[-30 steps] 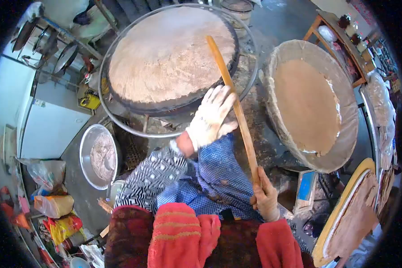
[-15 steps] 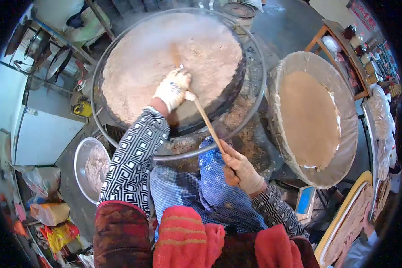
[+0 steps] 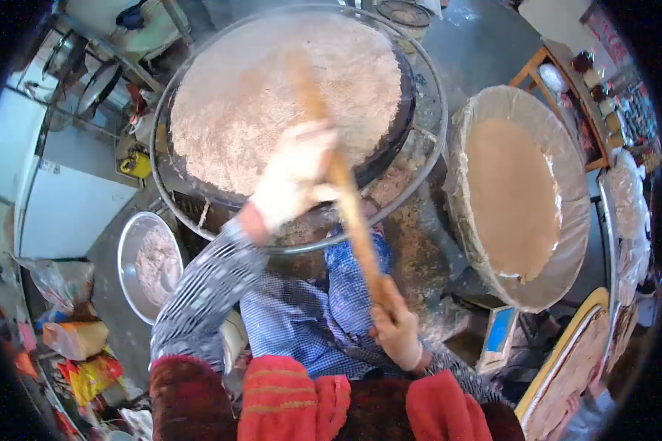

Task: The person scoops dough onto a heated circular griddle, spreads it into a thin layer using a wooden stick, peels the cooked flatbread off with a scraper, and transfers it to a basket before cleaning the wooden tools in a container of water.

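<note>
A long wooden stick [image 3: 358, 228] slants from near my lap up over a large round griddle [image 3: 403, 136] covered with a pale brown layer [image 3: 243, 140]. My left hand [image 3: 296, 175], in a white glove and blurred by motion, is at the stick's middle, over the griddle's near edge; how its fingers lie is smeared. My right hand [image 3: 397, 327] is closed round the stick's lower end, above my checkered apron. The far end of the stick is blurred over the layer.
A metal ring [image 3: 443, 132] surrounds the griddle. On the right stands a cloth-lined basket [image 3: 574, 253] of brown powder; at left, a metal bowl [image 3: 130, 275] of pinkish mix. A yellow-edged board [image 3: 548, 360] and another person's hand [image 3: 596, 388] are at lower right.
The stick swung left over the griddle, then its near end came back toward me. My left hand, first near the griddle's edge, reached over it and has since drawn slightly back; my right hand lowered.
</note>
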`<action>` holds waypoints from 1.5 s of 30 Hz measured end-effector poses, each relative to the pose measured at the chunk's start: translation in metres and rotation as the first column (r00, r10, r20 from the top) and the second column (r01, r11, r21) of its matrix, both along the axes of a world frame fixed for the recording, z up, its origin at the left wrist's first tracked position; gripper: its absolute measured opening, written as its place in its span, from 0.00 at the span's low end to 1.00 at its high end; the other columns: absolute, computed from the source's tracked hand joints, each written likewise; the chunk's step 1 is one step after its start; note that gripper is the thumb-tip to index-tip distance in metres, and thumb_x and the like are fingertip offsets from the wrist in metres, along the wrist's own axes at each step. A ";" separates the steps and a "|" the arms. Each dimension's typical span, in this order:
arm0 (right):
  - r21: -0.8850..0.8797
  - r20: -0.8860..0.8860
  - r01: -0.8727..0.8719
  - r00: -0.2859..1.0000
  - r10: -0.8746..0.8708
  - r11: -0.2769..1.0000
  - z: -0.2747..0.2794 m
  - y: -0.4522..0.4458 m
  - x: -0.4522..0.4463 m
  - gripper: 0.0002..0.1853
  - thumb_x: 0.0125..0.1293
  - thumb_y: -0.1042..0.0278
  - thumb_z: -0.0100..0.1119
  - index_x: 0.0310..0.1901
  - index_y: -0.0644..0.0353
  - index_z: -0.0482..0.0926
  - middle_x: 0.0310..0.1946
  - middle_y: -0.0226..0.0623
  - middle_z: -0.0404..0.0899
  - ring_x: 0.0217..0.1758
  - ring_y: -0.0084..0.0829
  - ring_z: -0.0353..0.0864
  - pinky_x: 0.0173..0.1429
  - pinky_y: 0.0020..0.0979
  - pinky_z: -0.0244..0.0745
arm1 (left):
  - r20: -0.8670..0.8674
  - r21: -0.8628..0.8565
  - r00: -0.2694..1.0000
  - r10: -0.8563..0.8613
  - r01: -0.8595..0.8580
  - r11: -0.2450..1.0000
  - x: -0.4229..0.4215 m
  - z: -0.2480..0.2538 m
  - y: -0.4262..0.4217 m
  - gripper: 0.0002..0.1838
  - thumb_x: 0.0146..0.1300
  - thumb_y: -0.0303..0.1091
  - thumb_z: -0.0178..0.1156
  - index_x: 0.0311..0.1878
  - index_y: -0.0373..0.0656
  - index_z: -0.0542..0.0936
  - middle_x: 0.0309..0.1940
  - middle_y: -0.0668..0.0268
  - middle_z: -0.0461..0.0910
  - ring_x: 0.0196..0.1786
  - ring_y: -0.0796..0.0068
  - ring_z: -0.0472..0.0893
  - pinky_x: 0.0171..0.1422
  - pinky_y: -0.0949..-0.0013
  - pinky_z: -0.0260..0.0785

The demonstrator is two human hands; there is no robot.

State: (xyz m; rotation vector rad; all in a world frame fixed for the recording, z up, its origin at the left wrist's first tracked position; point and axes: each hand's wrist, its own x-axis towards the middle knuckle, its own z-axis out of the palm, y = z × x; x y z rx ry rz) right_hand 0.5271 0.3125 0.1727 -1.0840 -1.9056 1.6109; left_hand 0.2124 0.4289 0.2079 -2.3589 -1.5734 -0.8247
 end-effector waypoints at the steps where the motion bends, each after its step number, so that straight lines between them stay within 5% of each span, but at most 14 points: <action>1: -0.252 0.016 0.217 0.975 -0.221 0.943 0.017 -0.002 0.007 0.31 0.71 0.62 0.53 0.73 0.50 0.57 0.23 0.35 0.75 0.17 0.26 0.73 0.22 0.29 0.69 | 0.058 0.020 0.980 -0.193 0.192 0.981 0.021 0.000 0.037 0.43 0.60 0.65 0.51 0.61 0.30 0.70 0.57 0.46 0.73 0.65 0.46 0.68 0.72 0.51 0.57; 3: -0.464 0.083 0.400 0.908 -0.411 0.790 0.033 0.009 0.008 0.31 0.73 0.63 0.50 0.75 0.50 0.54 0.22 0.25 0.70 0.16 0.18 0.66 0.19 0.23 0.63 | -0.257 -0.128 0.957 -0.133 0.103 0.986 0.068 -0.024 0.092 0.38 0.54 0.57 0.61 0.56 0.31 0.75 0.57 0.48 0.74 0.64 0.50 0.71 0.71 0.58 0.61; 7: -0.674 -0.161 0.170 0.916 -0.367 0.719 0.037 0.070 -0.009 0.32 0.74 0.55 0.48 0.75 0.52 0.52 0.15 0.23 0.62 0.13 0.16 0.57 0.17 0.21 0.52 | -0.156 -0.540 0.986 -0.064 -0.030 0.841 0.034 0.017 0.120 0.30 0.39 0.47 0.71 0.43 0.36 0.79 0.47 0.53 0.78 0.57 0.52 0.75 0.65 0.60 0.67; 12: -0.733 -0.305 -0.167 0.947 -0.100 0.659 0.029 0.100 -0.069 0.30 0.74 0.57 0.50 0.73 0.51 0.57 0.15 0.22 0.60 0.13 0.16 0.58 0.17 0.21 0.52 | -0.241 -0.170 0.950 0.197 -0.241 0.955 -0.088 -0.036 0.071 0.34 0.46 0.56 0.66 0.47 0.34 0.79 0.48 0.52 0.79 0.60 0.52 0.74 0.68 0.59 0.63; 15: -0.736 -0.258 -0.254 0.962 0.086 0.627 0.027 0.084 -0.113 0.28 0.72 0.63 0.52 0.72 0.47 0.60 0.15 0.21 0.60 0.14 0.16 0.60 0.15 0.21 0.53 | -0.303 -0.268 0.888 0.347 -0.429 0.863 -0.131 -0.019 -0.018 0.37 0.49 0.47 0.65 0.59 0.33 0.71 0.61 0.48 0.71 0.67 0.48 0.67 0.74 0.56 0.56; 18: -0.652 -0.190 -0.288 0.958 0.217 0.701 0.010 0.052 -0.138 0.28 0.71 0.67 0.53 0.71 0.50 0.63 0.20 0.23 0.66 0.14 0.16 0.63 0.16 0.21 0.57 | -0.286 -0.261 0.841 0.459 -0.530 0.807 -0.158 -0.026 -0.095 0.43 0.42 0.48 0.71 0.59 0.31 0.70 0.61 0.46 0.70 0.66 0.46 0.68 0.73 0.55 0.56; 21: -0.574 -0.178 -0.334 0.942 0.284 0.747 0.001 0.042 -0.116 0.25 0.70 0.72 0.53 0.69 0.55 0.67 0.32 0.27 0.78 0.19 0.19 0.73 0.21 0.22 0.68 | -0.110 -0.183 0.856 0.505 -0.517 0.836 -0.141 -0.024 -0.167 0.38 0.51 0.44 0.68 0.61 0.31 0.67 0.60 0.44 0.69 0.66 0.45 0.66 0.72 0.49 0.56; 23: -0.060 -0.141 -0.280 0.952 0.270 0.958 -0.001 0.034 -0.092 0.25 0.68 0.74 0.54 0.67 0.60 0.69 0.44 0.34 0.82 0.28 0.25 0.82 0.30 0.25 0.76 | -0.089 -0.055 0.783 0.616 -0.621 0.782 -0.129 -0.036 -0.203 0.33 0.53 0.39 0.65 0.61 0.33 0.68 0.61 0.45 0.68 0.67 0.43 0.64 0.73 0.46 0.53; 25: -0.251 -0.111 -0.220 0.974 0.197 0.943 -0.015 0.030 -0.086 0.26 0.67 0.70 0.56 0.67 0.49 0.69 0.32 0.30 0.80 0.20 0.20 0.73 0.24 0.25 0.71 | -0.276 -0.401 0.846 0.456 -0.533 0.745 -0.131 -0.061 -0.218 0.33 0.51 0.39 0.65 0.59 0.36 0.70 0.60 0.48 0.69 0.66 0.44 0.64 0.75 0.45 0.50; 29: -0.469 -0.039 -0.299 0.947 0.319 0.831 0.014 0.024 -0.109 0.26 0.67 0.61 0.58 0.67 0.44 0.70 0.22 0.29 0.75 0.16 0.21 0.72 0.20 0.26 0.69 | -0.368 -0.322 0.791 0.489 -0.602 0.731 -0.098 -0.086 -0.213 0.23 0.48 0.42 0.66 0.45 0.41 0.76 0.42 0.56 0.76 0.55 0.52 0.72 0.73 0.45 0.52; 35: -0.161 -0.135 -0.214 0.972 0.193 0.964 0.026 0.021 -0.039 0.26 0.66 0.75 0.55 0.67 0.58 0.69 0.37 0.30 0.83 0.18 0.15 0.71 0.22 0.22 0.69 | -0.321 -0.286 0.723 0.611 -0.690 0.666 0.005 -0.079 -0.182 0.16 0.52 0.45 0.66 0.36 0.42 0.78 0.32 0.57 0.77 0.45 0.53 0.76 0.63 0.48 0.60; 39: -0.096 0.036 -0.075 0.996 0.079 0.993 0.025 0.008 0.048 0.28 0.66 0.74 0.57 0.69 0.53 0.67 0.39 0.31 0.83 0.20 0.18 0.74 0.25 0.23 0.71 | 0.385 -0.068 0.845 0.371 -0.375 0.924 0.088 -0.074 -0.143 0.31 0.52 0.45 0.66 0.56 0.35 0.72 0.49 0.47 0.75 0.56 0.45 0.74 0.70 0.45 0.55; 41: -0.388 0.162 0.163 0.981 -0.107 0.907 0.045 -0.006 0.076 0.28 0.68 0.73 0.55 0.70 0.52 0.65 0.32 0.32 0.80 0.19 0.18 0.72 0.21 0.22 0.66 | 0.229 -0.242 0.958 0.175 -0.118 0.963 0.105 -0.010 -0.106 0.41 0.52 0.48 0.65 0.63 0.31 0.66 0.61 0.43 0.67 0.66 0.38 0.65 0.73 0.46 0.53; 45: -0.447 0.197 0.367 0.930 -0.310 0.816 0.052 -0.018 0.081 0.28 0.71 0.70 0.51 0.72 0.50 0.61 0.23 0.29 0.75 0.16 0.18 0.68 0.17 0.22 0.60 | 0.009 -0.146 0.993 -0.115 0.115 0.983 0.109 0.006 -0.003 0.44 0.48 0.55 0.65 0.62 0.30 0.67 0.63 0.44 0.67 0.68 0.41 0.63 0.75 0.46 0.52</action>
